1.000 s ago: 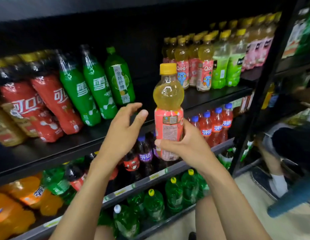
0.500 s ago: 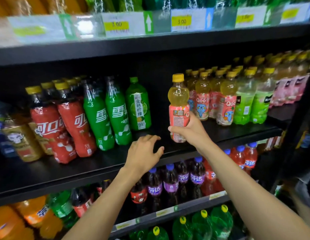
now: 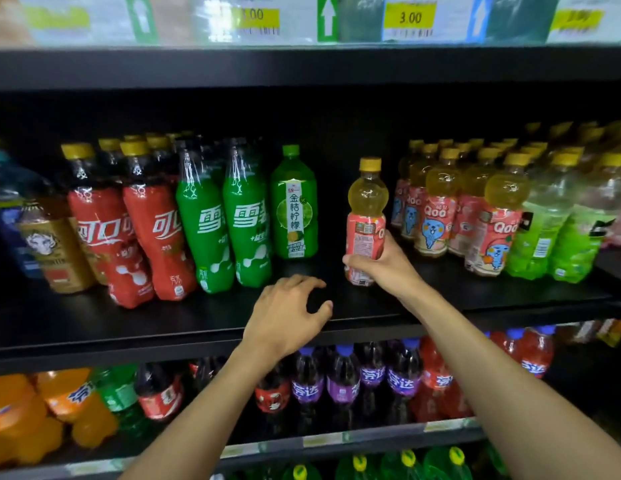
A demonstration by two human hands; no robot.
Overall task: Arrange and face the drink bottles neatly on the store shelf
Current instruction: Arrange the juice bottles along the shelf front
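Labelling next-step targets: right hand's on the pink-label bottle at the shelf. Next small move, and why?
Probably twist the pink-label bottle in the right hand so its front turns outward. It now shows a small-print panel, with the logo off at its right edge, while the Qoo row beside it shows logo and blue character forward.

Small clear plastic bottle (image 3: 366, 216): yellow cap, pale yellow liquid, pink-red label.
Tall red-wrapped cola bottles (image 3: 156, 237): white characters, yellow caps, dark liquid.
Tall green soda bottles (image 3: 205, 230): white characters, white dots.
Green lemon-drink bottle (image 3: 294, 209): white vertical strip, green cap.
Rowed pink-labelled juice bottles (image 3: 434, 223): blue cartoon figure.
Flat shelf board (image 3: 163, 327): plain black.
Paper price tags (image 3: 410, 16): yellow.
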